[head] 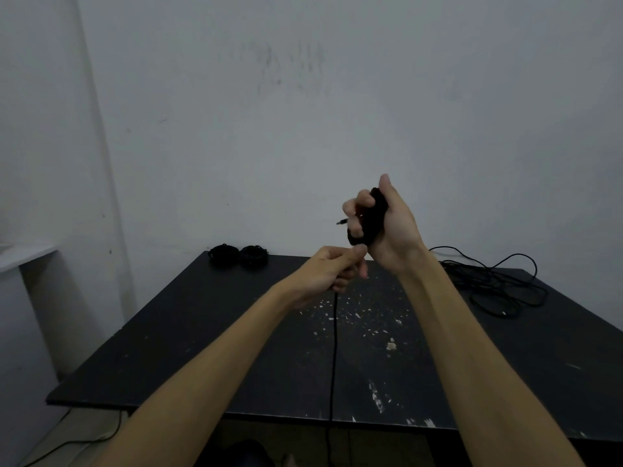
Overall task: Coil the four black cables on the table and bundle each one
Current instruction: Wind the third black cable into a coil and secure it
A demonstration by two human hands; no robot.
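Observation:
My right hand (387, 227) is raised above the black table (202, 332) and grips a black coil of cable (372, 217), with a small plug tip sticking out to the left. Just below it my left hand (332, 273) pinches the free strand of the same cable (334, 348), which hangs straight down across the table and over its front edge. Two finished black bundles (237, 255) lie side by side at the far left corner. A loose, uncoiled black cable (499, 284) sprawls on the far right of the table.
The tabletop is scuffed with pale flecks in its middle. A grey wall stands close behind it, and a pale ledge (23, 254) juts out at the left. Another thin cable (67, 443) trails on the floor under the table's left front corner.

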